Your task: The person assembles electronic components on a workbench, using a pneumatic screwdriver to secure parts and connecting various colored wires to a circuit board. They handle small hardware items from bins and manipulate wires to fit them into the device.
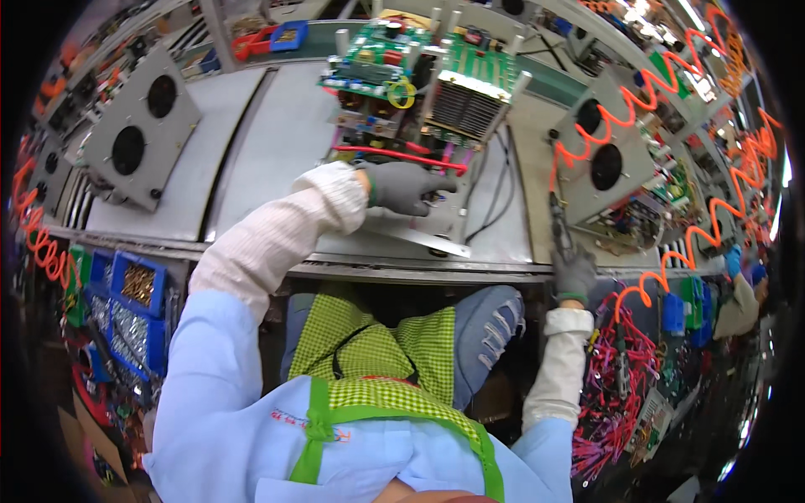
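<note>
Bent fingers in a dark gray glove make up the right hand (pixel 574 275), which is closed around the near end of a thin black hand tool (pixel 559 225). Away to its left, the left hand (pixel 404 188), in a gray glove too, reaches over the front of a tall open machine part with green boards on top (pixel 377 59). Its fingers are partly bent, and I cannot tell if they have hold of anything, because the tips are hard to see. Just past the left hand is a long, thin red stick (pixel 402 157). Just nearer to the body than that hand is a flat, shiny metal strip (pixel 419 237). Thin black cables (pixel 499 180) lie between the two hands. Up from the tool goes a curly bright orange hose (pixel 584 152). Close to the right hand, out to the right and nearer the body, is a big messy pile of red and pink wires (pixel 616 394). Past the right hand stands a gray metal box with two round black fans (pixel 627 155). Far to the left of the left hand is another gray metal box with two black circles (pixel 144 101). Farther past the left hand, behind the machine part, sit a small red plastic bin (pixel 253 45) and a small blue plastic bin (pixel 289 35).
</note>
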`<move>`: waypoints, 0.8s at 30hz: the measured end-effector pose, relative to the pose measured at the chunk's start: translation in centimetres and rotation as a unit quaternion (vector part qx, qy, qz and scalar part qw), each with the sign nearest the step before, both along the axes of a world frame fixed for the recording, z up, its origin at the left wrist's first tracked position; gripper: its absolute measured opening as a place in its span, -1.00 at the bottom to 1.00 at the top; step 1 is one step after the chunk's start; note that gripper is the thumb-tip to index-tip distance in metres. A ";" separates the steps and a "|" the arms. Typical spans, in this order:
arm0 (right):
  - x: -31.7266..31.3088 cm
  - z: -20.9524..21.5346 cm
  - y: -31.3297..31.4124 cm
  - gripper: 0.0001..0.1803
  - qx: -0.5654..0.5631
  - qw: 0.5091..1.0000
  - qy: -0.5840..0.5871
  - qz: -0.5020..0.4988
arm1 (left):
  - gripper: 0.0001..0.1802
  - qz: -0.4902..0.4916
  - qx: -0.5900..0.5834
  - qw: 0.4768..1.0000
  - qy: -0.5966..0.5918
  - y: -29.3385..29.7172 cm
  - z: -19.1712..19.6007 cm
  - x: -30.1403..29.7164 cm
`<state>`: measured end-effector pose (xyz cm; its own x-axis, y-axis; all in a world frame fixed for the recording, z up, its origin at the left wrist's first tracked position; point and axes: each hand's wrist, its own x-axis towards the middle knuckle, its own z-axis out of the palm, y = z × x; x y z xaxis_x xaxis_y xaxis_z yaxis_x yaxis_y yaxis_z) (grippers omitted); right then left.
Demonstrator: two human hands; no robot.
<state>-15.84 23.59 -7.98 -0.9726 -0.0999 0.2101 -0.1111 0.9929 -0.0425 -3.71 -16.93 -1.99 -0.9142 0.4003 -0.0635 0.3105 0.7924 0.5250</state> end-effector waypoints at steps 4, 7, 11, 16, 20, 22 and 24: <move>-2.8 -3.6 0.8 -0.12 0.052 0.997 -0.046 -0.020 | -0.35 -0.032 0.013 0.998 -0.048 -0.4 0.3 -0.9; -5.0 -5.3 1.0 -0.14 0.023 0.999 -0.038 -0.009 | -0.36 0.007 0.018 0.990 -0.143 -0.4 0.0 -1.5; -4.2 -3.8 1.1 -0.22 -0.147 0.985 -0.065 0.056 | -0.42 -0.013 0.015 0.995 -0.093 -0.6 -0.7 -1.5; 3.3 2.6 -2.9 -0.20 -0.559 0.781 -0.017 0.278 | -0.45 -0.038 0.034 0.999 -0.020 -0.8 -1.7 -2.0; 7.6 9.4 -9.7 -0.24 -0.714 0.603 0.007 0.355 | -0.50 -0.021 -0.004 1.000 -0.008 -0.7 -1.6 -1.7; 8.3 12.0 -13.3 -0.27 -0.690 0.573 0.000 0.442 | -0.53 -0.016 -0.007 1.000 0.012 -0.7 -1.3 -1.2; 9.0 12.9 -16.6 -0.34 -0.703 0.547 0.014 0.454 | -0.56 -0.005 0.004 1.000 0.018 -0.5 -1.0 -0.8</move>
<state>-6.80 6.94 4.89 -0.6501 -0.2597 0.7141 -0.5525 -0.4837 -0.6788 -4.49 -17.39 -2.98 -0.9114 0.4106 -0.0273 0.3382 0.7850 0.5191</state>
